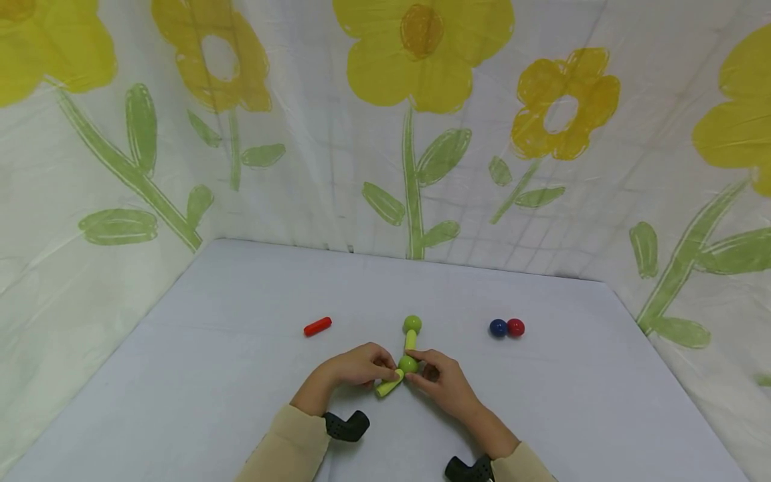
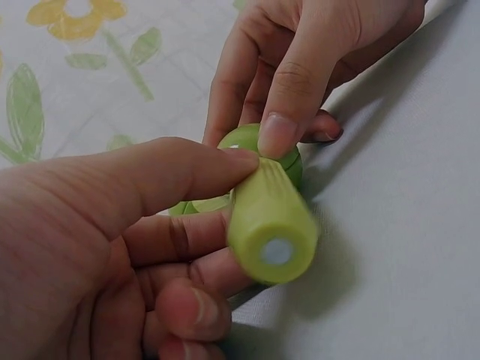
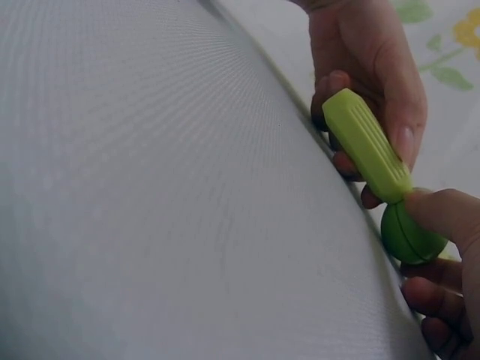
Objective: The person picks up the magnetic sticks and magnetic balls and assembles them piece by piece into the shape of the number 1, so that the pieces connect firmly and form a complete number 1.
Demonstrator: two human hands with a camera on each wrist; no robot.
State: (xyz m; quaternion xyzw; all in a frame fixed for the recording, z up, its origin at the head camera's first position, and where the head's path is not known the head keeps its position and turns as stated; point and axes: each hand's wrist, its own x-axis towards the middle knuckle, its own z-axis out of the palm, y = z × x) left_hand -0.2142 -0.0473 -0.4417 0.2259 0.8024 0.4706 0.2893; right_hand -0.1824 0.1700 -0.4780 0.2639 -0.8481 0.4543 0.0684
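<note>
My left hand (image 1: 361, 365) pinches a light green ridged rod (image 2: 274, 217) between thumb and fingers. A pale round spot marks the rod's free end in the left wrist view. Its other end meets a green ball (image 3: 411, 234), which my right hand (image 1: 448, 383) holds between thumb and fingers. From that ball a second light green rod (image 1: 411, 340) runs away from me toward another green ball (image 1: 412, 325). In the head view these pieces form a bent chain low over the white table.
A red rod (image 1: 317, 327) lies on the table (image 1: 181, 361) to the left. On the right, a blue ball (image 1: 498, 328) and a red ball (image 1: 515, 327) sit side by side. Behind the table hangs a flower-printed curtain (image 1: 313, 154).
</note>
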